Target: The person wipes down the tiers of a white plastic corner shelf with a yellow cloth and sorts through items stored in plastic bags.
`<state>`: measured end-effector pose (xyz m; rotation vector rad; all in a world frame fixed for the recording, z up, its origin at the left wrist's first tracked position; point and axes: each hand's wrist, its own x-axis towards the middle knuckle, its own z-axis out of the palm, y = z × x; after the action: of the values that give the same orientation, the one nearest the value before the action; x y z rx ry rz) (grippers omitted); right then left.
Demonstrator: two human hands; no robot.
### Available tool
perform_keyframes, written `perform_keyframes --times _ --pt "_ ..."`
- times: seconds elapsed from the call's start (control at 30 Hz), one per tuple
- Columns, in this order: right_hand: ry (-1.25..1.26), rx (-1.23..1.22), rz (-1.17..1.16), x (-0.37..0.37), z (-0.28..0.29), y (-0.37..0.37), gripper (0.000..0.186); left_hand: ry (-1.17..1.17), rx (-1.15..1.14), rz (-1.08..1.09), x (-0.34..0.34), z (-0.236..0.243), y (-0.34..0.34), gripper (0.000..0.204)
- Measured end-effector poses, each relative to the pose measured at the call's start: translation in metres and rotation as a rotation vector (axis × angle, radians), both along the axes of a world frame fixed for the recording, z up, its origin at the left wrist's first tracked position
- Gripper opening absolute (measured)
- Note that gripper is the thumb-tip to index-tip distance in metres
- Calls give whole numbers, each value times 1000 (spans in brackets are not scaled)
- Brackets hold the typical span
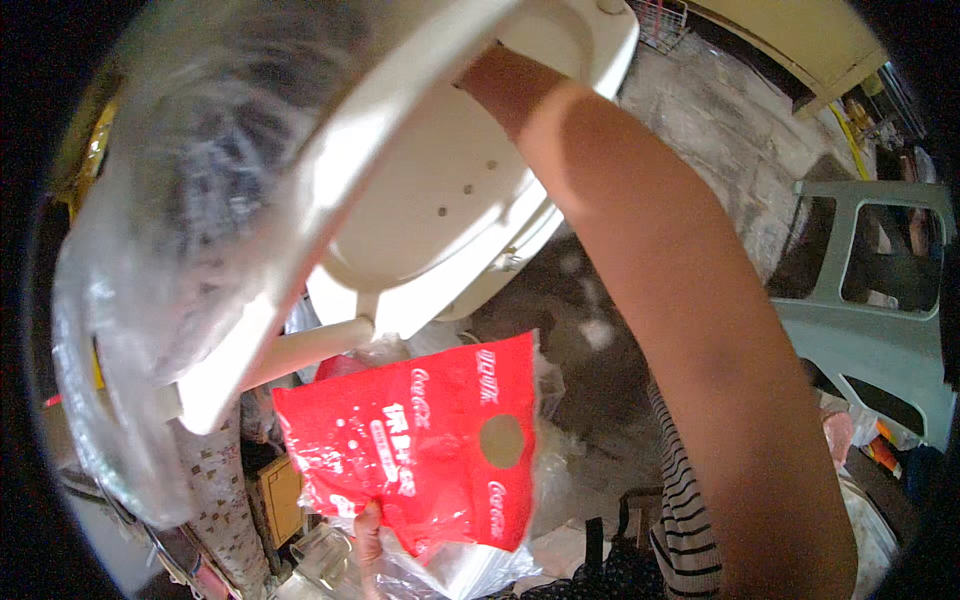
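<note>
My left hand [369,545] grips the lower edge of a red plastic pouch [455,400] with white print and a tan round spot; its thumb lies on the front. Clear plastic film [450,572] hangs out under the pouch. From the lower right my bare right arm [690,300] stretches up to a white plastic shelf rack [400,225] with rounded tiers. The right hand itself is hidden behind the rack's upper rim, so its fingers and anything in them do not show.
A clear plastic bag [220,170] with something dark inside fills the upper left, beside the rack. At right stands a grey-green plastic frame [865,320] with openings. A wire basket [660,22] is at the top. Patterned cloth [222,490] hangs at lower left.
</note>
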<state>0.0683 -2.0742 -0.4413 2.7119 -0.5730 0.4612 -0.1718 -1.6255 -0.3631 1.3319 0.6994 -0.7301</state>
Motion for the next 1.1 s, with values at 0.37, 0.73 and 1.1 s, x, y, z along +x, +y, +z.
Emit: perform_keyframes --times 0.37,0.73,1.1 --pt "-797 493 204 94 -57 92 30 38 -89 50 0 30 -60 58" --pt "-154 613 952 -53 -32 160 19 31 -212 -32 -3 28 -50 51" --pt "240 285 614 -166 24 34 17 119 -457 -62 2 -1 -25 63"
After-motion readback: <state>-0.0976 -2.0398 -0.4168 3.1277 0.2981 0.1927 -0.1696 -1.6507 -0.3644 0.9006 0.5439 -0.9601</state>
